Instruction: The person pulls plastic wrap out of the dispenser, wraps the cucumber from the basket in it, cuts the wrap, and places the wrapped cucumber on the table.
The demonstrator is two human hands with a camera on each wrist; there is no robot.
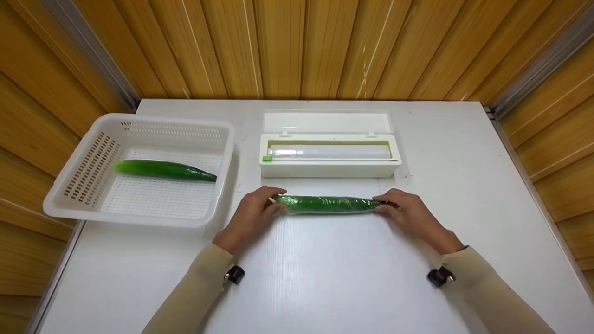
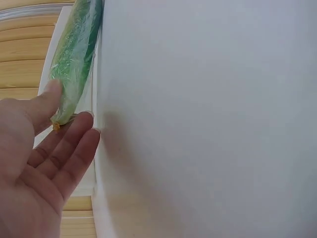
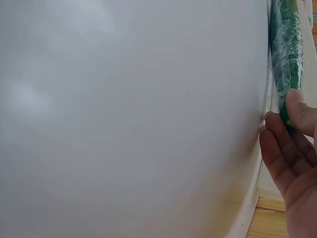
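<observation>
A green cucumber point(image 1: 329, 204) wrapped in clear cling film lies crosswise in front of the cling film box point(image 1: 329, 170). My left hand point(image 1: 254, 208) pinches its paler left end between thumb and fingers, and in the left wrist view the film shows wrinkled over the cucumber point(image 2: 79, 54). At the dark, narrow right end, my right hand point(image 1: 408, 211) pinches the tip the same way. The right wrist view shows the thumb on the wrapped cucumber point(image 3: 287, 54) with the fingers behind its tip. Inside the box, its lid raised at the back, sits a film roll point(image 1: 334, 151).
To the left stands a white perforated basket point(image 1: 220, 185) with an unwrapped cucumber point(image 1: 162, 169) in it. A small green slider point(image 1: 267, 158) is at the box's front left edge. Wood-patterned panels point(image 1: 278, 51) border the white table point(image 1: 325, 278) at the back and sides.
</observation>
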